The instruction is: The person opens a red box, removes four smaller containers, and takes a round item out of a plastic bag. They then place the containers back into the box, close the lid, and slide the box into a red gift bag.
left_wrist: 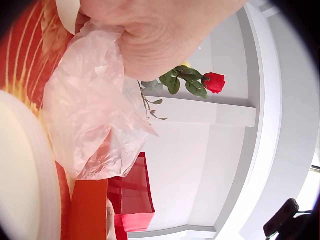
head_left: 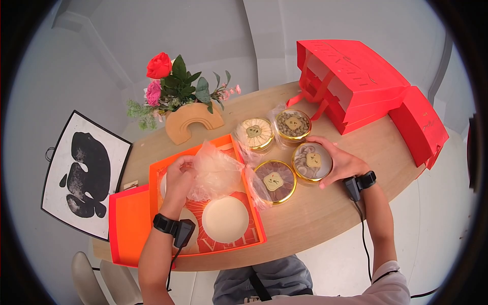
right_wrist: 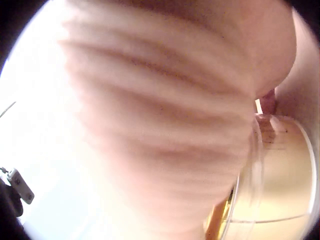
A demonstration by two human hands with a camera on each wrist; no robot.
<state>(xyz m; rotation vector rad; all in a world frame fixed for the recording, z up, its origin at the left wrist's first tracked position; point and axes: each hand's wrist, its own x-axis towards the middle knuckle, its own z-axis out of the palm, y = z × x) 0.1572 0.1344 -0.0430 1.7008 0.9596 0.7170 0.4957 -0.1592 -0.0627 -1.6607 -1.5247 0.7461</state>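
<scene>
Over the orange box (head_left: 256, 216), my left hand (head_left: 179, 179) grips a crumpled clear plastic bag (head_left: 216, 170). In the left wrist view the bag (left_wrist: 90, 110) hangs from the curled fingers, beside a cream round piece (left_wrist: 20, 170) in the box. My right hand (head_left: 349, 165) holds a round clear jar (head_left: 312, 160) with a gold rim and a label, thumb and fingers around its side. The right wrist view shows mostly palm, with the jar's side (right_wrist: 280, 175) at the right. Three similar jars stand close by: a brown-filled one (head_left: 275, 181), a pale one (head_left: 255, 133) and one with small round pieces (head_left: 293, 124).
A red gift bag (head_left: 373, 76) and a red box (head_left: 419, 124) lie at the back right. Behind the orange box stands an arched vase (head_left: 193, 119) with flowers. A framed black-and-white picture (head_left: 114, 168) is at the left, near an orange panel (head_left: 129, 223).
</scene>
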